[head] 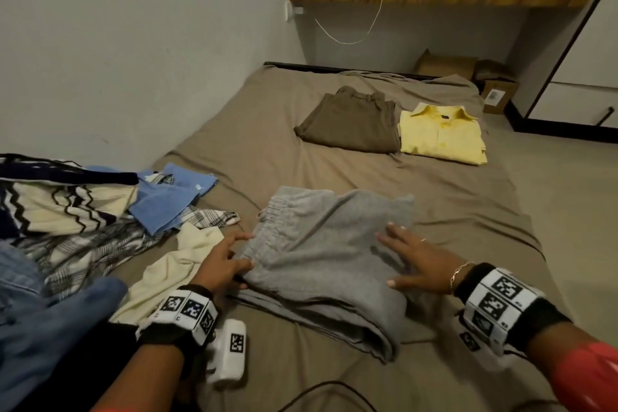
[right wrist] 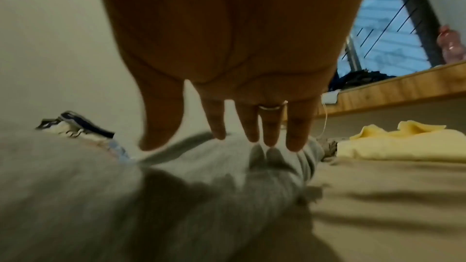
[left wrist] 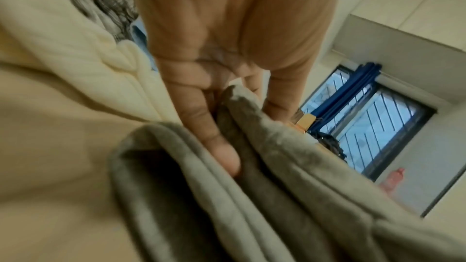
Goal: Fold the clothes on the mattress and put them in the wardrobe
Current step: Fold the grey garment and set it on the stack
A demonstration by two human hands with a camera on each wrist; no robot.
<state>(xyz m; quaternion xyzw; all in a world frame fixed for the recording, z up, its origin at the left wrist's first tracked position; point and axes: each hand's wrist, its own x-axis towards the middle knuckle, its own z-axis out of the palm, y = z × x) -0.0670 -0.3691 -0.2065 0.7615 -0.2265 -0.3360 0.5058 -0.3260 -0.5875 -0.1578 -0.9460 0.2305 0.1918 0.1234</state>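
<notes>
On the mattress (head: pixel 451 197) the grey pants (head: pixel 321 254) lie half-folded between both hands, left hand (head: pixel 222 266) pinching the waistband-side edge, right hand (head: pixel 418 261) spread flat pressing the opposite side.

We note a black wristband (head: pixel 508 306) on the right wrist, carrying white blocks printed with black square fiducial markers. A matching black band (head: pixel 182 316) sits on the left wrist, with a white marker-tagged block (head: pixel 230 353) hanging just below it. The right wrist bears a thin chain bracelet (head: pixel 458 273); the right hand (head: pixel 419 261) wears a plain ring (right wrist: pixel 272 106) (metal tone unclear). We record red sleeves (head: pixel 588 378) at both forearms.
</notes>
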